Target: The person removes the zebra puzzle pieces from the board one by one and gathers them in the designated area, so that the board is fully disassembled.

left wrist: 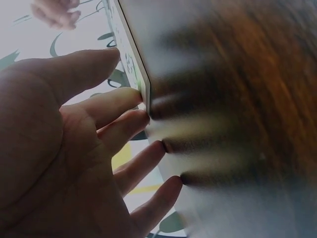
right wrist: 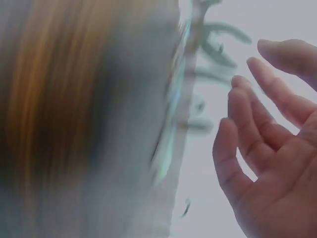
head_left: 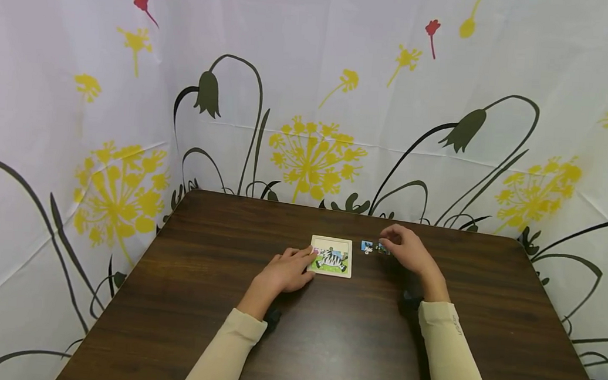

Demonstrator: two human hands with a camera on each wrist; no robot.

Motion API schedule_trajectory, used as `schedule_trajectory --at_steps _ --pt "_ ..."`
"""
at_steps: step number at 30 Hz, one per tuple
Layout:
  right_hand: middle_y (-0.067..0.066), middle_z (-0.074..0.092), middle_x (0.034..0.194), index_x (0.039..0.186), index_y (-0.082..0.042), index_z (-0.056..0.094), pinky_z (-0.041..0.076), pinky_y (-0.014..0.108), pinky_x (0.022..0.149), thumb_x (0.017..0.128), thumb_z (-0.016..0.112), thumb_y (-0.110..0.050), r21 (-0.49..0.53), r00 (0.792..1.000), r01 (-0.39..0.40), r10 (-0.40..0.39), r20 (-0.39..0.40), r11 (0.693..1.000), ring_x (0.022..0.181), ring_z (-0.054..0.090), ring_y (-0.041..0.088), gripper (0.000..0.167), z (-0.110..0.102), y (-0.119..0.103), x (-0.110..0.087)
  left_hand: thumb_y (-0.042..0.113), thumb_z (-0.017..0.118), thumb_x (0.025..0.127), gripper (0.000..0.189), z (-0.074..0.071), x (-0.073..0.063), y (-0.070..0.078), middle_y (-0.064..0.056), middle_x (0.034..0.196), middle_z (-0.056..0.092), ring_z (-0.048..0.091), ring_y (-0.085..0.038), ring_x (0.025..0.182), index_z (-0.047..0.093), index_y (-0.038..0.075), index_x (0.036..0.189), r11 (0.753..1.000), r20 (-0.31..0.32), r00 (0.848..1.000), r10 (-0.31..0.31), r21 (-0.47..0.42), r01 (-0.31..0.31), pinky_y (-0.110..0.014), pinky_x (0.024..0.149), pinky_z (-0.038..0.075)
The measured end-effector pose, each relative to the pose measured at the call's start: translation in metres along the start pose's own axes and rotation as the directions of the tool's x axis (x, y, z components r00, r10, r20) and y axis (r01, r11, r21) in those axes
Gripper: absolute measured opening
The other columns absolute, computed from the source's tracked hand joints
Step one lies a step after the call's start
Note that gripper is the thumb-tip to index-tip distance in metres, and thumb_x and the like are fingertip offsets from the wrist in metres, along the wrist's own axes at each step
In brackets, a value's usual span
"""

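A small square puzzle board (head_left: 334, 246) with a pale frame lies on the table, and a zebra picture (head_left: 332, 259) fills its lower part. My left hand (head_left: 286, 270) rests at the board's left side; in the left wrist view its fairly straight fingers touch the board's edge and the tabletop. To the right of the board lie a blue puzzle piece (head_left: 366, 246) and a darker one (head_left: 383, 249), partly covered by my right hand. That right hand (head_left: 408, 250) hovers over them with loosely bent fingers. In the right wrist view, nothing shows between its fingers (right wrist: 242, 109).
The dark brown wooden table (head_left: 336, 333) reaches back to a white curtain (head_left: 303, 54) printed with flowers. Both forearms wear cream sleeves (head_left: 452, 347), with a dark device under each wrist. The right wrist view is blurred around the table and pieces.
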State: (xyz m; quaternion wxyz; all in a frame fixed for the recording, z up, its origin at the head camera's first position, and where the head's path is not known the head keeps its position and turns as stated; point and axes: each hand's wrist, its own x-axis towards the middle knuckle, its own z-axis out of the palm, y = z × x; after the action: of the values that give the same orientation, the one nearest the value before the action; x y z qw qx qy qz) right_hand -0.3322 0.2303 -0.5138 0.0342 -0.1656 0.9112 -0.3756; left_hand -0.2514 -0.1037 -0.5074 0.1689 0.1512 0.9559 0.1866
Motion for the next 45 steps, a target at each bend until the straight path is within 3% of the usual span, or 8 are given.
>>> schedule_trajectory --at_steps 3,7,11,15,23,31,38,45 --pt "0.012 0.073 0.105 0.121 -0.003 0.072 0.054 0.036 0.080 0.106 0.070 -0.018 0.033 0.997 0.065 -0.066 0.039 0.997 0.090 0.066 0.022 0.022 0.017 -0.023 0.005 0.034 0.055 0.114 0.059 0.000 0.000 0.000 -0.002 0.179 0.030 0.029 -0.033 0.163 0.039 0.022 0.169 1.000 -0.001 1.000 0.001 -0.002 -0.001 -0.065 0.130 0.026" --pt "0.007 0.072 0.094 0.121 -0.003 0.073 0.052 0.034 0.075 0.104 0.071 -0.018 0.014 0.979 0.127 -0.128 0.159 0.992 0.081 0.062 0.015 0.022 0.043 -0.052 0.014 0.035 0.056 0.113 0.060 0.001 0.000 0.000 -0.002 0.179 0.030 0.031 -0.033 0.162 0.039 0.022 0.169 1.000 -0.003 1.000 -0.003 0.005 0.003 -0.064 0.129 0.028" --pt "0.005 0.072 0.091 0.122 -0.006 0.073 0.052 0.032 0.068 0.104 0.072 -0.020 -0.020 0.958 0.117 -0.108 0.267 0.993 0.073 0.061 0.013 0.022 0.066 -0.071 0.022 0.037 0.056 0.113 0.060 0.002 0.002 0.000 -0.001 0.178 0.031 0.032 -0.033 0.162 0.040 0.023 0.169 1.000 -0.006 1.000 -0.005 0.022 0.005 -0.063 0.129 0.029" --pt "0.005 0.073 0.089 0.126 -0.006 0.070 0.050 0.029 0.064 0.103 0.073 -0.017 -0.036 0.942 0.104 -0.087 0.324 0.994 0.067 0.061 0.012 0.025 0.084 -0.079 0.027 0.038 0.055 0.113 0.060 0.003 0.002 0.000 0.000 0.179 0.030 0.031 -0.033 0.162 0.038 0.024 0.170 1.000 0.003 1.000 -0.001 0.029 0.001 -0.064 0.129 0.029" --pt "0.005 0.072 0.090 0.132 -0.004 0.066 0.050 0.027 0.066 0.103 0.070 -0.010 -0.020 0.931 0.099 -0.086 0.355 0.995 0.071 0.060 0.011 0.031 0.102 -0.081 0.039 0.040 0.055 0.113 0.061 0.002 0.003 0.002 0.002 0.179 0.030 0.031 -0.032 0.162 0.037 0.026 0.170 1.000 -0.008 1.000 -0.003 0.026 0.003 -0.063 0.128 0.030" --pt "0.005 0.067 0.085 0.126 -0.004 0.066 0.044 0.025 0.063 0.102 0.071 -0.011 0.007 0.929 0.059 -0.057 0.366 0.998 0.067 0.054 0.012 0.026 0.104 -0.082 0.047 0.038 0.058 0.112 0.061 0.000 0.001 0.001 -0.002 0.178 0.032 0.033 -0.032 0.162 0.040 0.022 0.169 0.999 -0.015 1.000 0.018 0.032 -0.018 -0.064 0.127 0.033" --pt "0.007 0.066 0.085 0.125 -0.003 0.065 0.044 0.026 0.063 0.102 0.071 -0.010 0.044 0.920 0.034 -0.049 0.390 0.998 0.068 0.052 0.013 0.025 0.106 -0.085 0.047 0.035 0.059 0.112 0.044 -0.002 0.002 -0.004 -0.012 0.158 0.058 0.059 -0.036 0.143 0.057 0.019 0.152 1.000 -0.061 0.998 0.020 -0.016 -0.021 -0.062 0.116 0.047" --pt "0.005 0.064 0.083 0.122 -0.003 0.065 0.043 0.026 0.063 0.101 0.074 -0.012 0.052 0.923 0.016 -0.035 0.383 0.999 0.068 0.052 0.013 0.024 0.107 -0.087 0.048 0.040 0.058 0.111 0.042 -0.002 0.005 -0.011 -0.019 0.164 0.052 0.055 -0.042 0.147 0.059 0.019 0.147 0.999 -0.060 0.998 0.034 -0.009 -0.035 -0.062 0.120 0.044"
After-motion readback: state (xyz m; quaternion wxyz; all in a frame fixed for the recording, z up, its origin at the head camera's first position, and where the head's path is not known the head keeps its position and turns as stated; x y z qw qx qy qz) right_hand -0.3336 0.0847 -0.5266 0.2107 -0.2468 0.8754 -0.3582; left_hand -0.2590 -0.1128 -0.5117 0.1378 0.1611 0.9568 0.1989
